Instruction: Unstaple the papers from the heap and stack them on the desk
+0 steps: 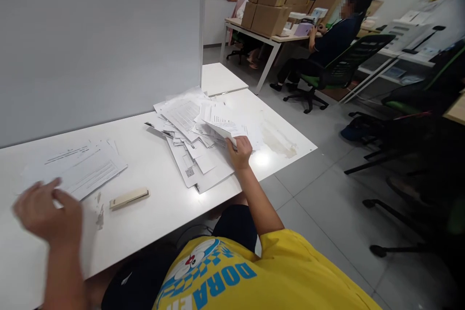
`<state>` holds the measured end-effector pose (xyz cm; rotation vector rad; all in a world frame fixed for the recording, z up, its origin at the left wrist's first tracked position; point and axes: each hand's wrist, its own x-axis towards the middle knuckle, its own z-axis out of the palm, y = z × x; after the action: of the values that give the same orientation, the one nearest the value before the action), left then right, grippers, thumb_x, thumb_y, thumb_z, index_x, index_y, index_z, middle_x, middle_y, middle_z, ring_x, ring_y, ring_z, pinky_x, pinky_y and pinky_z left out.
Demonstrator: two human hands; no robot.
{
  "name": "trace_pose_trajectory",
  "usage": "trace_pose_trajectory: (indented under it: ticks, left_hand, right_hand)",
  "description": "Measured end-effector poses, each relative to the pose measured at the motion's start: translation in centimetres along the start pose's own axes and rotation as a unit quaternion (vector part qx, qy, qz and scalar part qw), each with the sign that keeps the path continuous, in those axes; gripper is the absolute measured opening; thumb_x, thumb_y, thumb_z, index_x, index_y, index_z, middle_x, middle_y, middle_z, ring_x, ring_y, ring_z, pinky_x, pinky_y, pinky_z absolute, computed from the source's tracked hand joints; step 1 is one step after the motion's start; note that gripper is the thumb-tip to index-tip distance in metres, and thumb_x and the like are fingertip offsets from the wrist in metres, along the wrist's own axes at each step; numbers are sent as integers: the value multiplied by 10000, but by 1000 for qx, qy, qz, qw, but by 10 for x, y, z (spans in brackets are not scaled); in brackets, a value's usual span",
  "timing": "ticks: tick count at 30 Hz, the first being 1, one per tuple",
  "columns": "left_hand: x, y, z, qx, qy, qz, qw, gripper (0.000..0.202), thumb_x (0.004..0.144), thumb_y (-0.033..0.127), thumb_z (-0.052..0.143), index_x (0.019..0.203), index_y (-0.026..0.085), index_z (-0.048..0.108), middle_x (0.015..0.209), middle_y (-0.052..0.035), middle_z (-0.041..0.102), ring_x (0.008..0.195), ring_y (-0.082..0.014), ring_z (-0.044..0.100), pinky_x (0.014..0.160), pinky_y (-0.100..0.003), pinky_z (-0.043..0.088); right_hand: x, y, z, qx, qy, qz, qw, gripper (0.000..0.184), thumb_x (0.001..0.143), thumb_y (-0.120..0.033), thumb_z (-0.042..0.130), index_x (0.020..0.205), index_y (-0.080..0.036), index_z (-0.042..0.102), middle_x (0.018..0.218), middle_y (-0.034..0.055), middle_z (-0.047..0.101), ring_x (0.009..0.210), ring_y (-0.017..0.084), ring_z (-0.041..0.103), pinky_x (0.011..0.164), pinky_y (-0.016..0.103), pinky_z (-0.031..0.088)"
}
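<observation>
My right hand (240, 151) pinches the edge of a paper sheet (220, 131) and holds it raised over a messy pile of printed papers (185, 116). My left hand (51, 210) is slightly blurred, with thumb and fingers apart. It hovers by the near edge of a smaller stack of printed papers (90, 167) and seems to hold nothing. Between the two groups of papers lies a cream stapler (130, 198), nearer the table's front edge. One sheet in the large pile bears a QR code.
The white table (152, 223) backs onto a grey partition (98, 38). Its right end has a stained patch (278, 138). Beyond it, a person (336, 34) sits at a desk with cardboard boxes (271, 7). Office chairs (352, 65) stand on the tiled floor to the right.
</observation>
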<state>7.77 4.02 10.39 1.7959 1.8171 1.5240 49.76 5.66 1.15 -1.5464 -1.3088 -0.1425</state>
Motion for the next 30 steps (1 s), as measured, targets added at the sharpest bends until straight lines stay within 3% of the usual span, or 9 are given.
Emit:
trace_pose_trajectory:
  ticks: [2,3,6,8,10,13,17,23,30]
  left_hand:
    - [-34,24,31,-53,-4,-27,998,536,906,627,419,1143,187,613,1272,-135,625,1290,-361,508,1147,-663,324]
    - [-52,39,49,-129,-103,-80,983,557,862,658,492,1137,191,619,1196,-133,665,1174,-343,596,1074,-626,424]
    - [-93,83,107,-363,-371,-323,791,710,803,732,529,1254,184,565,1268,-193,646,1067,-337,670,915,-543,543]
    - [-105,98,134,-459,-399,-399,686,723,811,731,515,1267,172,561,1292,-207,636,1071,-337,676,940,-530,539]
    - [-107,97,148,-510,-371,-418,654,651,818,667,566,1255,185,578,1292,-180,646,1081,-321,675,990,-523,523]
    - [-108,83,155,-501,-322,-395,699,508,767,558,697,1098,176,650,1121,-129,705,1001,-273,691,987,-494,542]
    - [-116,70,157,-438,-261,-352,785,405,651,504,806,770,162,625,654,15,567,669,-149,622,829,-404,613]
    - [-130,70,144,-384,-193,-316,846,365,713,496,765,800,163,643,759,-3,610,672,-124,602,644,-266,583]
    - [-148,59,93,-342,-133,-337,867,410,703,513,780,847,181,588,841,-8,638,826,-170,634,692,-320,617]
  right_hand:
    - [-8,-9,0,-3,-50,-33,998,492,923,-638,476,595,-273,508,662,100,606,733,268,565,757,451,480]
    - [-13,-15,0,0,-85,-56,995,509,925,-649,460,578,-277,482,639,94,587,711,263,551,742,448,474]
    - [-32,-33,-6,19,-161,-128,978,525,973,-614,347,641,-264,556,725,116,641,750,264,574,753,451,471]
    - [-45,-41,-14,34,-196,-162,967,501,994,-552,323,761,-247,646,870,132,695,866,272,615,805,462,476]
    - [-56,-46,-22,46,-237,-169,956,425,990,-493,369,893,-244,699,987,130,714,990,283,630,871,479,477]
    - [-66,-46,-29,56,-233,-134,962,369,969,-453,408,1018,-258,717,1045,131,716,1061,301,631,935,514,477]
    - [-66,-40,-27,65,-52,-40,996,480,983,-529,313,1020,-247,699,1023,150,680,1037,309,636,933,521,503]
    - [-67,-34,-27,91,135,140,977,500,984,-561,305,1192,-216,600,1132,159,597,1138,311,580,1013,561,456]
    - [-21,-28,-34,71,124,32,989,516,992,-531,304,1221,-222,647,1191,174,622,1263,337,556,1069,620,434]
